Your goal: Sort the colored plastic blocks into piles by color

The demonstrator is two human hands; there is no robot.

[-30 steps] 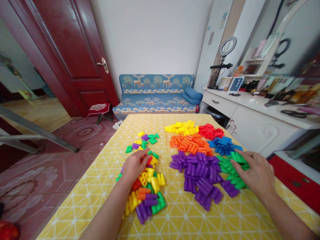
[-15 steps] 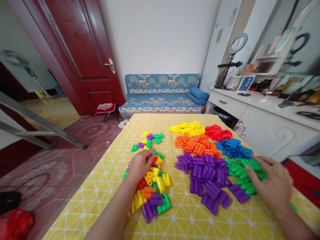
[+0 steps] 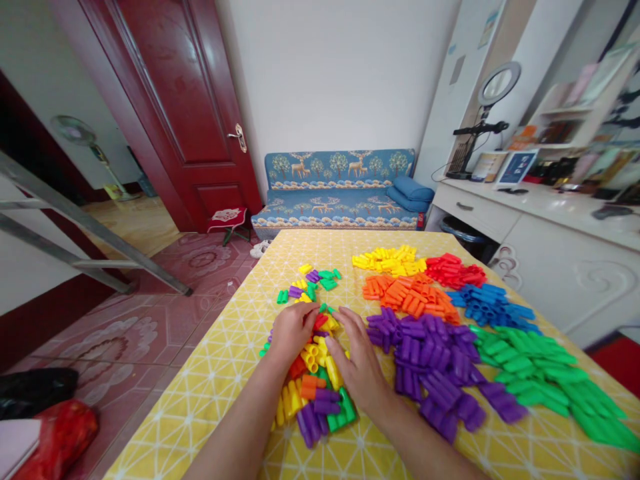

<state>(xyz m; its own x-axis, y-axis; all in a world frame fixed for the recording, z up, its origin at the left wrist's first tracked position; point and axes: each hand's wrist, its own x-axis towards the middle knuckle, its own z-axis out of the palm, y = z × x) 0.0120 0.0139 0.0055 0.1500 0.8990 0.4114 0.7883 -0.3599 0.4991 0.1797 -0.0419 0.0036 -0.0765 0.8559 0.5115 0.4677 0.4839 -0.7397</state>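
A heap of mixed plastic building blocks [image 3: 313, 359], in yellow, purple, green, orange and red, lies on the left half of the table. My left hand [image 3: 294, 332] rests over its far part, with thumb and fingers drawn together; whatever is between them is hidden. My right hand [image 3: 361, 367] hovers at the heap's right side, fingers apart, thumb near the yellow blocks. Small green blocks [image 3: 324, 308] show between the fingertips of both hands. To the right lie sorted piles: purple blocks [image 3: 435, 363], green blocks [image 3: 545, 370], orange blocks [image 3: 411, 297], blue blocks [image 3: 493, 305], red blocks [image 3: 454, 270], yellow blocks [image 3: 390, 261].
Several loose blocks [image 3: 313, 288] lie beyond the mixed heap. A yellow patterned cloth [image 3: 210, 387] covers the table. Past it stand a blue sofa [image 3: 335, 203], a red stool [image 3: 227, 217] and a white dresser [image 3: 560, 260]. A metal ladder [image 3: 115, 247] leans at left.
My right hand has left the green pile and moved left to the mixed heap. My left thumb and fingers have drawn together over the heap. The view has turned slightly left.
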